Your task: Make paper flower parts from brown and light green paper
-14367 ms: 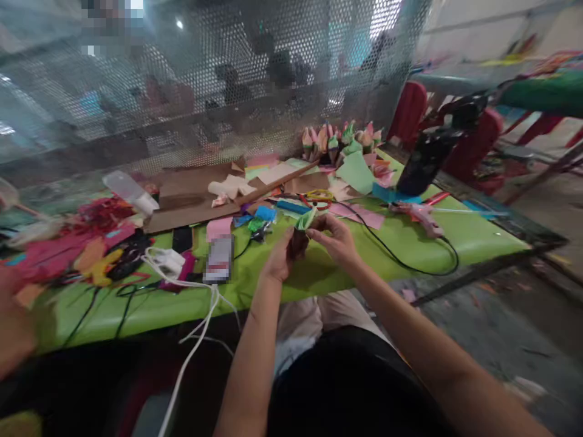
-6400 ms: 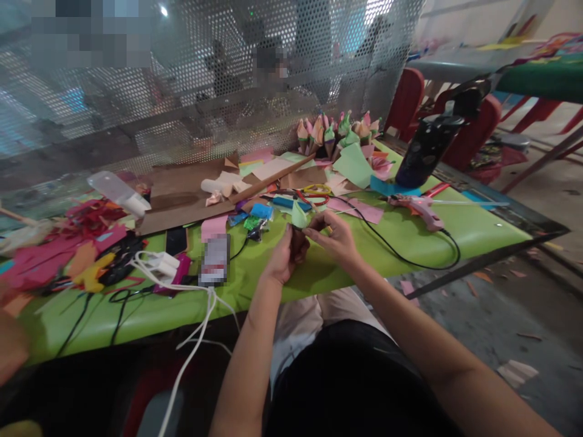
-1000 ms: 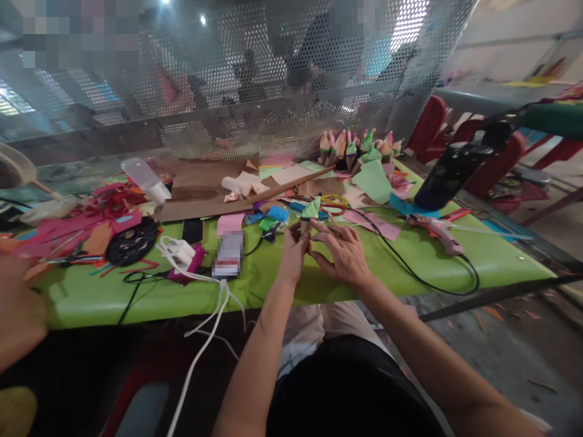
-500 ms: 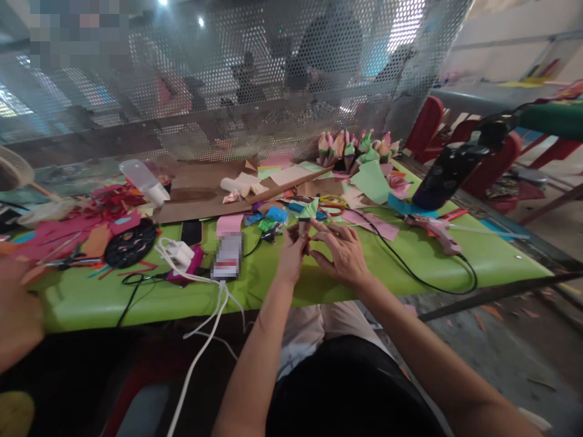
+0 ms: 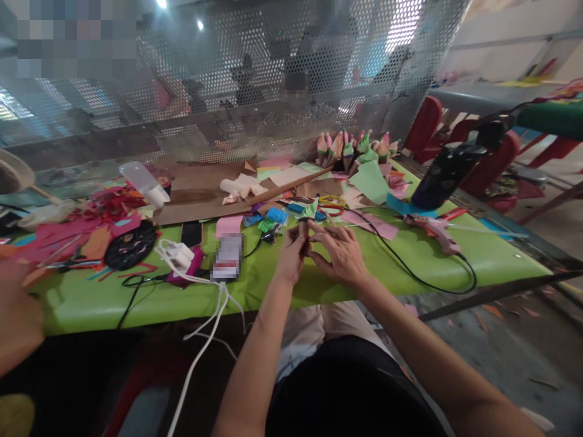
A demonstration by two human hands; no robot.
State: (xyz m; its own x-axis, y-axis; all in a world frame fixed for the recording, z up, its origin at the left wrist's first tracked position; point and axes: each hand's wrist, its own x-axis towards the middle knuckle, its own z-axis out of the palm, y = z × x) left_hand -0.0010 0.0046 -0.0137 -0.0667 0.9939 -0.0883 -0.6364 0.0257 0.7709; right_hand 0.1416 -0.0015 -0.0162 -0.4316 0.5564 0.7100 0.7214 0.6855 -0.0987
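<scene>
My left hand is closed around a small paper ice-cream cone with a light green swirled top; its lower part is hidden by my fingers. My right hand is beside it, fingers bent and spread, the fingertips touching the cone near its dark rim. Several similar paper cones with green, pink and peach tops stand together at the back of the table. A pink hot glue gun lies to the right of my hands.
On the green tabletop are a phone on a white cable, a white charger plug, pink paper scraps and brown cardboard. A dark bottle stands at right. Another person's arm reaches in at left.
Both hands keep almost the same place and hold around the paper cone. The view has shifted very slightly.
</scene>
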